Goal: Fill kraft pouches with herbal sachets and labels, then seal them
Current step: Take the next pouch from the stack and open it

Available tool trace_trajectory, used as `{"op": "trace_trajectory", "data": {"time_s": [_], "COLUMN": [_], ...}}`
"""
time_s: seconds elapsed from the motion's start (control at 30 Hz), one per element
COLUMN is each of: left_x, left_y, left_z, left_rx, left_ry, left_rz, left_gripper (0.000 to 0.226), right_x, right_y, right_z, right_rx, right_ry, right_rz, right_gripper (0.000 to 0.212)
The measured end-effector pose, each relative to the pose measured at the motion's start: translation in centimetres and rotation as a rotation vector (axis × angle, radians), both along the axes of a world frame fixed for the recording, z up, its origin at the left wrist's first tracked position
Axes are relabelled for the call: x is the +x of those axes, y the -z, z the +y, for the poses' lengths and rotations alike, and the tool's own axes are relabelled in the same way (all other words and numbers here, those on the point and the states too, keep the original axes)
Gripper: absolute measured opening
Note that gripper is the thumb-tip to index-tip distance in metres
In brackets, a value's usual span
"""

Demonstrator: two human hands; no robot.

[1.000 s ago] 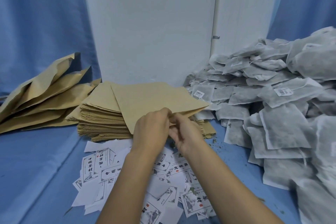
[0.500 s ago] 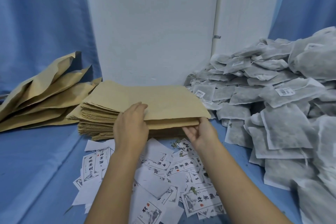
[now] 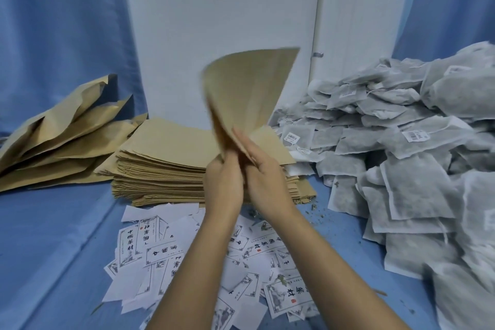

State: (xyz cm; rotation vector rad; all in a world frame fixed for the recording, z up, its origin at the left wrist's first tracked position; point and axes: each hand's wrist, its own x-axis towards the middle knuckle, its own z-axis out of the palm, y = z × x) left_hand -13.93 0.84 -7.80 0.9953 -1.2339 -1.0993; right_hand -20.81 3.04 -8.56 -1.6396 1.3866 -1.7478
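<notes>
The left hand (image 3: 223, 182) and right hand (image 3: 267, 182) pinched a flat tan kraft-paper pouch (image 3: 249, 88) upright at twelve o'clock; rough prying might tear its mouth.

the stack of pouches (image 3: 174, 158) sits on the tabletop (image 3: 53, 236). a pile of other pouches (image 3: 61, 142) lies to its left and a heap of sachets (image 3: 401, 155) to its right. labels (image 3: 160, 249) lie in front. above the stack, the left hand (image 3: 223, 185) and right hand (image 3: 267, 182) hold a single pouch (image 3: 249, 94). a board (image 3: 219, 21) stands behind.
</notes>
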Motion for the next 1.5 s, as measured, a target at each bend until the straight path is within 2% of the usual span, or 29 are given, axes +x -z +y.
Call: {"op": "trace_trajectory", "data": {"time_s": [0.07, 0.13, 0.23, 0.37, 0.47, 0.63, 0.7, 0.77, 0.87, 1.0, 1.1, 1.17, 1.23, 1.33, 1.37, 1.5], "left_x": [0.0, 0.3, 0.6, 0.5, 0.5, 1.1, 1.6, 2.4, 3.2, 3.4, 3.2, 3.2, 3.2, 3.1, 3.1, 2.3], "left_y": [-0.2, 0.0, 1.2, 2.3, 2.7, 1.9, 1.7, 1.6, 2.0, 2.4, 2.6, 2.8, 2.8, 3.0, 3.1, 3.2], "left_z": [-0.1, -0.5, -1.4, -1.7, -2.0, -2.0, -2.2, -2.5, -2.9, -2.9, -2.7, -2.6, -2.5, -2.3, -2.3, -1.5], "left_rx": [0.179, 0.228, 0.280, 0.393, 0.431, 0.398, 0.367, 0.316, 0.143, -0.047, -0.131, -0.176, -0.210, -0.272, -0.318, -0.542], "left_ry": [0.011, -0.020, -0.077, -0.047, -0.040, -0.005, -0.022, -0.060, -0.147, -0.269, -0.287, -0.289, -0.313, -0.368, -0.376, -0.311], "left_rz": [0.242, 0.344, 0.289, 0.285, 0.284, 0.410, 0.483, 0.519, 0.444, 0.310, 0.302, 0.334, 0.304, 0.070, -0.026, -0.287], "left_gripper": [0.027, 0.028, 0.039, 0.037, 0.037, 0.021, 0.024, 0.026, 0.040, 0.059, 0.074, 0.069, 0.047, 0.016, 0.016, 0.057], "right_x": [-0.2, -0.7, -1.3, -1.2, -1.1, -1.4, -1.8, -2.4, -3.0, -2.8, -2.7, -2.7, -2.5, -2.3, -2.2, -1.9], "right_y": [0.6, 0.9, 1.0, 0.9, 1.2, 1.2, 1.0, 0.8, 0.6, 1.0, 1.1, 1.2, 1.2, 0.8, 0.8, 0.8], "right_z": [-0.2, -0.4, -0.4, -0.1, 0.2, 0.2, 0.3, 0.4, 0.4, -0.1, -0.2, -0.2, 0.0, 0.3, 0.3, 0.2], "right_rx": [0.020, 0.068, 0.107, -0.039, -0.086, 0.052, 0.091, 0.133, 0.158, 0.187, 0.239, 0.232, 0.196, 0.145, 0.134, 0.118], "right_ry": [0.095, 0.159, 0.215, 0.295, 0.305, 0.442, 0.493, 0.480, 0.458, 0.477, 0.458, 0.440, 0.430, 0.413, 0.397, 0.367], "right_rz": [0.153, 0.179, 0.180, 0.057, 0.117, 0.246, 0.201, 0.074, -0.065, -0.117, -0.172, -0.186, -0.220, -0.270, -0.279, -0.290], "right_gripper": [0.075, 0.074, 0.071, 0.068, 0.070, 0.055, 0.051, 0.050, 0.052, 0.052, 0.051, 0.052, 0.050, 0.042, 0.039, 0.033]}}
